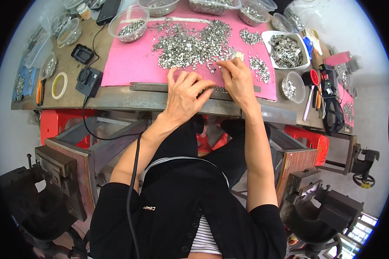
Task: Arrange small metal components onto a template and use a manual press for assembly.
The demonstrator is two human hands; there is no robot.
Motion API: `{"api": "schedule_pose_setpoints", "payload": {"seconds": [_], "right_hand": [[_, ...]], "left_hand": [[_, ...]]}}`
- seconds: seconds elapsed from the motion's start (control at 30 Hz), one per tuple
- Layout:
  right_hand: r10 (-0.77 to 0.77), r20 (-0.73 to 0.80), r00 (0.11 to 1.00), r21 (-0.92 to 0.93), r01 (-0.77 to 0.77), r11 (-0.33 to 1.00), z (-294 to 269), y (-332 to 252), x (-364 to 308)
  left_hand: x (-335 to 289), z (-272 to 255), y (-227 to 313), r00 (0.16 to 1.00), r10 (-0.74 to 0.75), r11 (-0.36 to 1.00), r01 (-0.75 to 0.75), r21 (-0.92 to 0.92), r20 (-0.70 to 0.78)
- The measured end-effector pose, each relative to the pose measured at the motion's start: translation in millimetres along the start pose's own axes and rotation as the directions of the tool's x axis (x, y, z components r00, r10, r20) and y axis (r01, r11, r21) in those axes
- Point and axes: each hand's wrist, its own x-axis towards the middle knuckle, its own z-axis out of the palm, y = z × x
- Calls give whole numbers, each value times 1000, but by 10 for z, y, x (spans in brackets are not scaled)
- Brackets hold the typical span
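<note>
A loose pile of small silvery metal pieces covers the middle of the pink mat. Along the table's near edge lies a long, narrow dark metal bar, with a row of small pieces on it between my hands. My left hand rests over this bar, fingers curved and apart, thumb and index tips close to the row. Just beyond the bar, my right hand has thumb and index pinched together at the pile's near edge. Whatever is in that pinch is too small to make out.
Clear plastic tubs of metal pieces line the far side. A white square container and a round tub stand right. Left are a black charger-like box and a tape roll. A black cable crosses my left arm.
</note>
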Motion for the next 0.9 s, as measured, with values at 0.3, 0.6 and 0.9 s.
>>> {"api": "schedule_pose_setpoints", "payload": {"seconds": [0.3, 0.6, 0.9], "right_hand": [[26, -1, 1000, -150, -25, 988, 133, -115, 37], [28, 24, 999, -194, -23, 981, 177, -104, 98], [101, 86, 991, 89, -109, 990, -55, -126, -87]], "left_hand": [[341, 31, -258, 994, -106, 985, 105, 133, -5], [481, 171, -336, 999, -21, 980, 11, 199, 49], [491, 106, -363, 992, -59, 989, 43, 145, 108]]}}
